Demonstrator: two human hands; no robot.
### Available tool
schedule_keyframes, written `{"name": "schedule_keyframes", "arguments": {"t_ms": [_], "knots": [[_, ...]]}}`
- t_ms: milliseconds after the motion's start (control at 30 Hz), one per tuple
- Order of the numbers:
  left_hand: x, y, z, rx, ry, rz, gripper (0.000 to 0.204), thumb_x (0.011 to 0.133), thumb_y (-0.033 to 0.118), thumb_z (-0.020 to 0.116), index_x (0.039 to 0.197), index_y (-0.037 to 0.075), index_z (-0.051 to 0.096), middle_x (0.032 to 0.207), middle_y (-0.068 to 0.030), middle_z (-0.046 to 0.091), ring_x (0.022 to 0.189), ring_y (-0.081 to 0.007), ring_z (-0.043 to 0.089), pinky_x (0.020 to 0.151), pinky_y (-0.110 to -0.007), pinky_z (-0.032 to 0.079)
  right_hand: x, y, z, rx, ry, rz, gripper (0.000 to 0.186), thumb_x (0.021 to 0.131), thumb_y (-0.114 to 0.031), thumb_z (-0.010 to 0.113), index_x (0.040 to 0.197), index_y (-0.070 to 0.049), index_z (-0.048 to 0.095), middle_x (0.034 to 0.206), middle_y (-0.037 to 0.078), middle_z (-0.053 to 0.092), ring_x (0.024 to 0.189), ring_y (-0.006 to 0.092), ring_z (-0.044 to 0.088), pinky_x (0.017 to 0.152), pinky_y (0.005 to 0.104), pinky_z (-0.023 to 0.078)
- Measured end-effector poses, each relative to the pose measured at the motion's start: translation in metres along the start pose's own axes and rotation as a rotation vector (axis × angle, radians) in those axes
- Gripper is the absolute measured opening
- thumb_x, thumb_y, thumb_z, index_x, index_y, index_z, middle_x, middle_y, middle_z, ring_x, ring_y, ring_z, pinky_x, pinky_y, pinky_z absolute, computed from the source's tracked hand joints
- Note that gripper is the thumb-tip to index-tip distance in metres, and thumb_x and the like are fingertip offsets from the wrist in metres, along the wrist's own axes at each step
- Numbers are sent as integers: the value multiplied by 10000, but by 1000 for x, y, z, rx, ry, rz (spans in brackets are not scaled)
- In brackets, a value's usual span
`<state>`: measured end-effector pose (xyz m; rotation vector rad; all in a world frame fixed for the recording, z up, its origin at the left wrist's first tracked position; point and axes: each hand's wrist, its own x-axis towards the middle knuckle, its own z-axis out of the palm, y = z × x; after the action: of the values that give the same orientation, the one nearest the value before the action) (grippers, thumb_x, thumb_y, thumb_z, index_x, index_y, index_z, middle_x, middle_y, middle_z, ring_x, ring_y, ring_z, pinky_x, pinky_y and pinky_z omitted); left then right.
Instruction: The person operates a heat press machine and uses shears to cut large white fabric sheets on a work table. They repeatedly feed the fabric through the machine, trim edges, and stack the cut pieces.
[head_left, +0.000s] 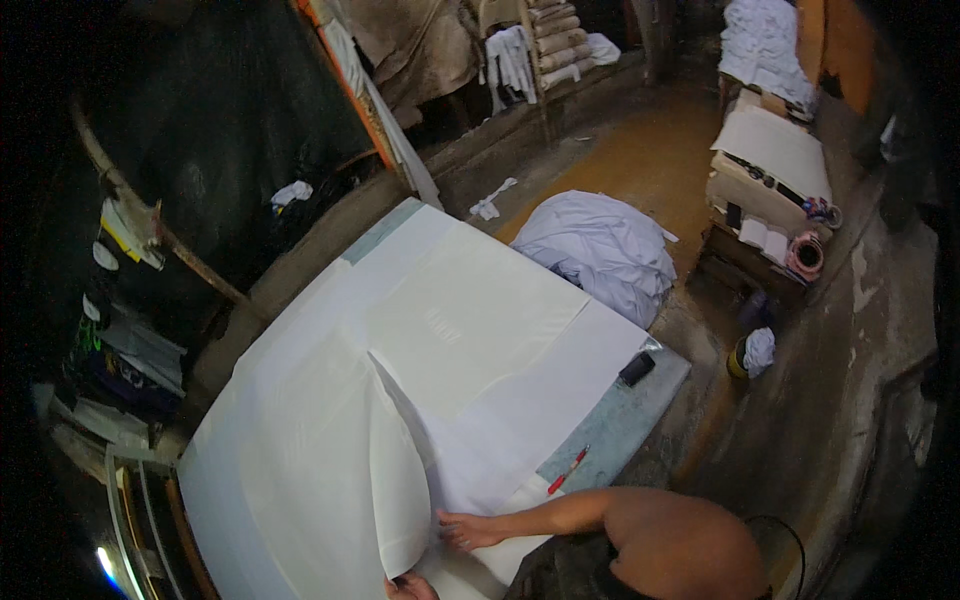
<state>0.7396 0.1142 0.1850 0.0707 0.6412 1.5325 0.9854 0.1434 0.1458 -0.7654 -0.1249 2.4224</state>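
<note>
My left hand [408, 588] grips the lower edge of a pale cream sheet [398, 490], which curls up on the table. My right hand [465, 530] reaches beside that curled edge, fingers apart over the white layer beneath. Another cream sheet [470, 330] lies farther up on the white layer [570, 388]. These cover most of the table, whose grey-green surface [600, 445] shows along the right. A red pen [567, 470] and a dark phone-like object [636, 367] rest near that side.
A heap of white cloth [595, 255] sits beyond the table. At the right stand a side table [765, 160] with small items and a yellow bucket [738, 362]. A wooden pole [190, 260] and dark sheeting [230, 120] are at the left, a glass-panelled frame [140, 520] below.
</note>
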Motion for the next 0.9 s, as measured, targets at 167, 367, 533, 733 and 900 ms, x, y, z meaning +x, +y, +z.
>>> {"name": "schedule_keyframes", "arguments": {"t_ms": [167,367,533,733,900], "knots": [[-3,11,9,695,103,285,194,893,58,534,1037,-39,621,1036,-150,665,938,-244,612,815,-358,511,10,-35,54,171,-210,-186,556,850,-503,644,1248,-130,529,1210,12,546,1056,204,549,950,357,419],[-5,-3,-23,-20,155,-217,273,845,105,627,1080,-34,616,1023,-172,669,919,-308,618,787,-367,519,-18,-101,47,-155,-58,-657,475,850,-251,666,1242,-6,554,1190,70,602,1123,211,551,966,339,435],[1,-62,-58,195,265,-191,313,845,131,634,1117,-23,606,1073,-177,653,974,-315,601,832,-379,504,-64,-121,-42,-761,372,-625,468,792,-170,738,1195,19,593,1111,114,637,1029,203,595,882,335,482],[0,-121,-69,424,378,-123,362,845,161,642,1161,-9,594,1132,-183,634,1040,-324,581,885,-394,486,-129,-142,-153,-1250,984,-715,331,739,-211,752,984,-24,635,931,189,659,882,358,639,784,431,507],[5,-154,-89,1418,184,17,403,845,187,649,1198,3,585,1182,-189,618,1094,-331,564,930,-406,471,-197,-179,-194,-1398,1192,-894,261,806,-138,683,1011,-27,567,909,207,642,877,424,619,755,494,503]]}}
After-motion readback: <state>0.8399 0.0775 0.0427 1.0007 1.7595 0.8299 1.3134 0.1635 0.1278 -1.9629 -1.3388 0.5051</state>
